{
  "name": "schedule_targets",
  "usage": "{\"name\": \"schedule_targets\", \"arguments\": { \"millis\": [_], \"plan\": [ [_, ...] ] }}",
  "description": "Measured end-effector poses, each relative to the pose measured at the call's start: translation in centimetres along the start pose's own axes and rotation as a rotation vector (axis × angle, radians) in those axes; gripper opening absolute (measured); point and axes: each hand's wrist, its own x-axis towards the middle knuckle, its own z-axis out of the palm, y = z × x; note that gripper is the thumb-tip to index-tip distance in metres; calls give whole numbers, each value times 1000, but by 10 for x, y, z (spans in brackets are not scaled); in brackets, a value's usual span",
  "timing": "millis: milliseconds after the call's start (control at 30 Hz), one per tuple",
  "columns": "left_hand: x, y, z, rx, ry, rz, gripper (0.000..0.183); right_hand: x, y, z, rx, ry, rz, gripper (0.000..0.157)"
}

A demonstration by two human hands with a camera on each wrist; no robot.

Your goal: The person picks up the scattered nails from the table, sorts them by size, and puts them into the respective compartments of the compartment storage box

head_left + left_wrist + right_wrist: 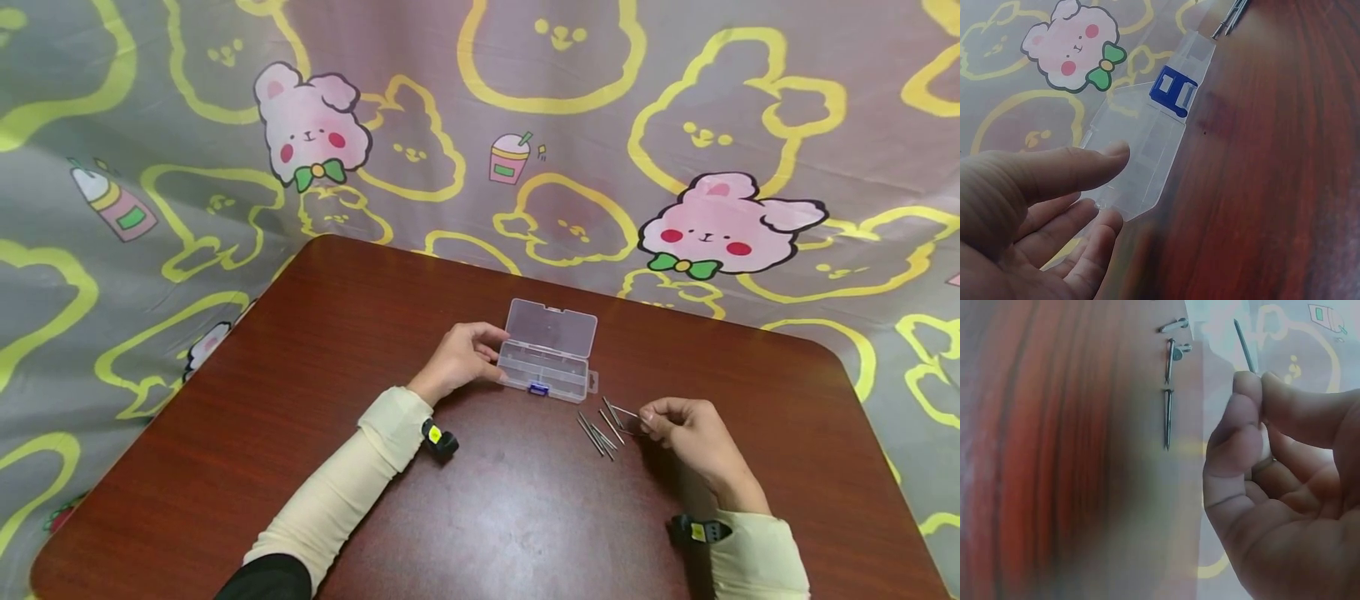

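Observation:
A clear plastic compartment box (544, 377) stands on the table with its lid raised at the back and a blue latch (1173, 91) on its front. My left hand (468, 354) holds the box's left end, thumb toward the front and fingers toward the hinge side. Off to the right, my right hand (686, 433) pinches a metal nail (1245, 347) between thumb and forefinger, point outward. Between that hand and the box lie several loose nails (590, 434), some crossing one another. The compartments show no nails in the head view.
The reddish-brown wooden table (480, 508) has rounded far corners. Behind it hangs a grey curtain (442, 50) printed with yellow outlines and pink rabbits, close along the back edge. A small hanging tab (593, 382) sticks out from the box's right end.

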Motion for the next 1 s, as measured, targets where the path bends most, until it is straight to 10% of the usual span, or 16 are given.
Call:
{"name": "schedule_targets", "arguments": {
  "millis": [1000],
  "plan": [
    [-3, 2, 0, 7, -3, -22, 61, 30, -23, 22, 121, 15, 68, 18]
  ]
}}
